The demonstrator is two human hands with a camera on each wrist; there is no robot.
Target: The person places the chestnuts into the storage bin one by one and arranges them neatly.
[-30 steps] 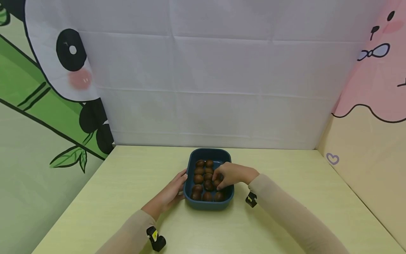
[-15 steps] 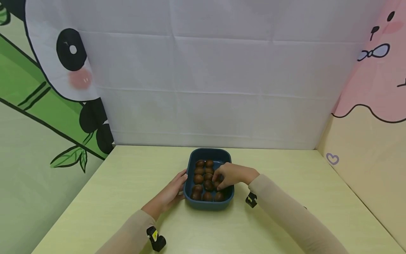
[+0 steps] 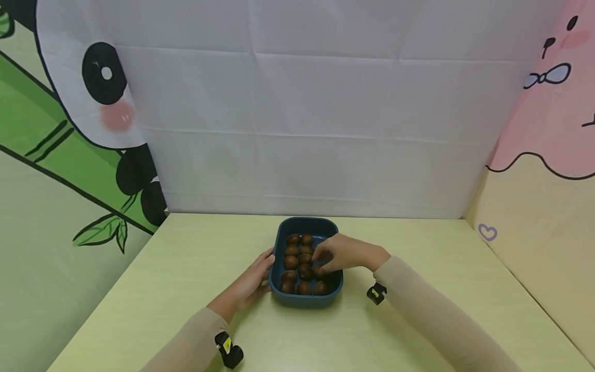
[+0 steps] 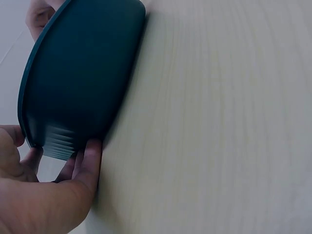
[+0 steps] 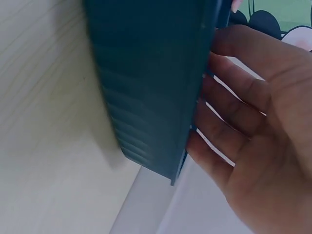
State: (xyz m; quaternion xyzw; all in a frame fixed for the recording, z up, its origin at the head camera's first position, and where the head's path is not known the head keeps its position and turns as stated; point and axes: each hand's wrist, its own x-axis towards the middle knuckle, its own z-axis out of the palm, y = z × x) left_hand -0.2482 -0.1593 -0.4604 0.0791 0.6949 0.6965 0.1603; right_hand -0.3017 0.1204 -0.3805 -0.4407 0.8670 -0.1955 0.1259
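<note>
A dark blue rectangular box [image 3: 304, 300] stands on the table and holds several glossy brown, rounded pieces that look like chestnuts [image 3: 291, 262], lined up in rough rows. The left hand [image 3: 248, 284] rests against the box's left side; in the left wrist view its fingers [image 4: 90, 163] touch the end wall and the thumb side is by the rim. Over the box's right half hangs the right hand [image 3: 348, 253], its thumb and forefinger apart just above a chestnut [image 3: 321, 272]. From the right wrist view, its other fingers [image 5: 229, 92] pass over the rim and their tips are hidden.
The pale wood-grain table [image 3: 186, 268] runs back to a white cloth wall [image 3: 302, 129]. Cartoon-printed walls [image 3: 83, 170] flank it on both sides. A small black wrist device [image 3: 229, 350] sits at the left cuff, and another [image 3: 376, 293] at the right one.
My right hand has shifted slightly right and up, its thumb and forefinger off the chestnut between them, which stays in the box. The left hand and the box have not moved.
</note>
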